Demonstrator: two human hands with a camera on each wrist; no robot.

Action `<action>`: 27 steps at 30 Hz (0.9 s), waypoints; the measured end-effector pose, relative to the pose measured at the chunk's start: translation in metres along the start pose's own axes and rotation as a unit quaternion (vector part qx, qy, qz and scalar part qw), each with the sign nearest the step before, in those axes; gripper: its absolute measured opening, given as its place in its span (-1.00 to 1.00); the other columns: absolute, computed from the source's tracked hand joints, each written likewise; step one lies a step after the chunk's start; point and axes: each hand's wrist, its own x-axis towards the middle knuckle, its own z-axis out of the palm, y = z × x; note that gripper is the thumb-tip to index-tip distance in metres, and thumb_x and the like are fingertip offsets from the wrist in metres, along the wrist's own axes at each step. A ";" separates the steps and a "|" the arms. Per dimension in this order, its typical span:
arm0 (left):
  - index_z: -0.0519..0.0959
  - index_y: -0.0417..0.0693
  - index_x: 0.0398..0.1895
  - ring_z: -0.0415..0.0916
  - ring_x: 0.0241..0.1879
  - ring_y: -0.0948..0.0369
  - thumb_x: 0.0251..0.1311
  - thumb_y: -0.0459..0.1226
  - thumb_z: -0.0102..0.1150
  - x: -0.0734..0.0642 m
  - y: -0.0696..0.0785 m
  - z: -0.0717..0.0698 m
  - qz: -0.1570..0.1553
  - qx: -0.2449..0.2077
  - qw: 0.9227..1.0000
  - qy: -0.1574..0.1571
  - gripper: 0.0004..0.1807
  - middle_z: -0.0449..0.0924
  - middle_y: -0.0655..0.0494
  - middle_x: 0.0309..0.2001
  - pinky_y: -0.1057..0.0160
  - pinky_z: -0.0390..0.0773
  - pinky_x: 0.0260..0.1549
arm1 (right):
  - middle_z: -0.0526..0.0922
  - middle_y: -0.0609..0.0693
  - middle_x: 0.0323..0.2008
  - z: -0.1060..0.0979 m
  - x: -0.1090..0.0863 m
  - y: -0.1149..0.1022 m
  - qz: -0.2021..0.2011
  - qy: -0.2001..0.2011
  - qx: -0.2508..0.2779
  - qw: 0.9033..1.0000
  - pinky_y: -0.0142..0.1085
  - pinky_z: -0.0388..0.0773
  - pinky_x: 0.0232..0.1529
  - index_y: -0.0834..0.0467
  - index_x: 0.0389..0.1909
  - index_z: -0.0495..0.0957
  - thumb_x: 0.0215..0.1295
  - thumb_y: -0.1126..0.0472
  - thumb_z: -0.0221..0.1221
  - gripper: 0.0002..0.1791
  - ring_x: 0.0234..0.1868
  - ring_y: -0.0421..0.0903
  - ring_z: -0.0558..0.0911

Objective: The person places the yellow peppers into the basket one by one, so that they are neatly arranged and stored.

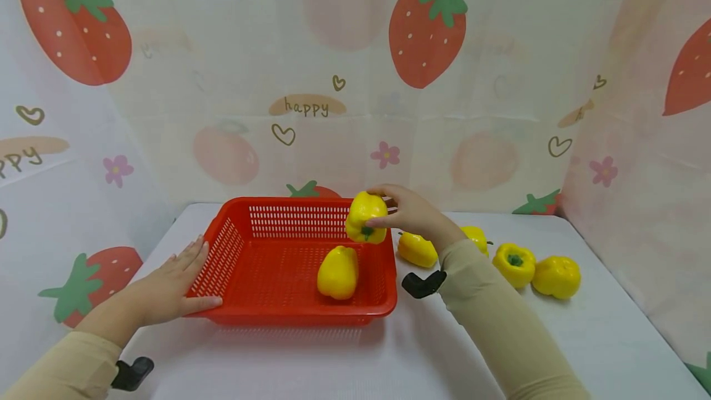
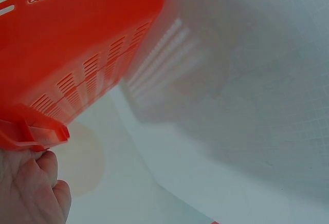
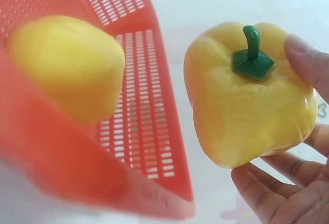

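A yellow bell pepper with a green stem is held by my right hand, its thumb on one side and fingers on the other. In the head view this pepper overlaps the right back part of the red plastic basket. Another yellow bell pepper lies inside the basket, toward the right. My left hand grips the basket's front left corner, thumb over the front rim. In the left wrist view, curled fingers show just under the rim.
Right of the basket, several more yellow peppers lie on the white table: one pepper close to the basket, another partly behind my right forearm, others farther right. A strawberry-print curtain stands behind and at both sides.
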 end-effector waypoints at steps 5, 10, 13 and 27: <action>-0.19 -0.26 0.41 -0.22 0.35 -0.18 -0.12 0.33 0.10 0.000 0.000 0.000 -0.002 -0.001 1.000 0.001 0.23 -0.25 -0.23 0.41 -0.27 -0.03 0.20 | 0.44 -0.14 0.05 0.010 0.008 -0.004 -0.018 -0.001 -0.008 1.000 -0.24 0.53 -0.04 -0.05 0.19 0.37 -0.09 -0.12 0.36 -0.25 0.00 -0.05 0.49; -0.19 -0.25 0.41 -0.22 0.35 -0.18 -0.12 0.33 0.10 0.000 0.001 -0.001 -0.003 -0.001 1.000 0.000 0.23 -0.25 -0.23 0.42 -0.27 -0.04 0.21 | 0.45 -0.17 0.01 0.020 0.015 -0.005 -0.021 -0.006 -0.019 1.000 -0.28 0.51 -0.05 -0.07 0.17 0.37 -0.10 -0.16 0.36 -0.25 -0.06 -0.10 0.50; -0.18 -0.27 0.41 -0.22 0.35 -0.19 -0.12 0.34 0.09 0.000 0.001 -0.001 -0.002 0.001 1.000 -0.001 0.23 -0.24 -0.24 0.41 -0.27 -0.04 0.21 | 0.45 -0.17 0.01 0.025 0.018 -0.009 -0.019 -0.009 -0.028 0.999 -0.26 0.50 -0.03 -0.07 0.17 0.37 -0.10 -0.16 0.35 -0.25 -0.05 -0.12 0.48; -0.18 -0.27 0.40 -0.22 0.34 -0.19 -0.12 0.34 0.08 -0.001 0.002 -0.002 0.001 -0.001 1.000 0.000 0.23 -0.25 -0.24 0.41 -0.28 -0.04 0.20 | 0.44 -0.19 0.03 0.043 0.022 -0.027 -0.030 -0.023 -0.015 0.999 -0.33 0.52 -0.08 -0.12 0.15 0.38 -0.13 -0.19 0.36 -0.25 -0.04 -0.14 0.49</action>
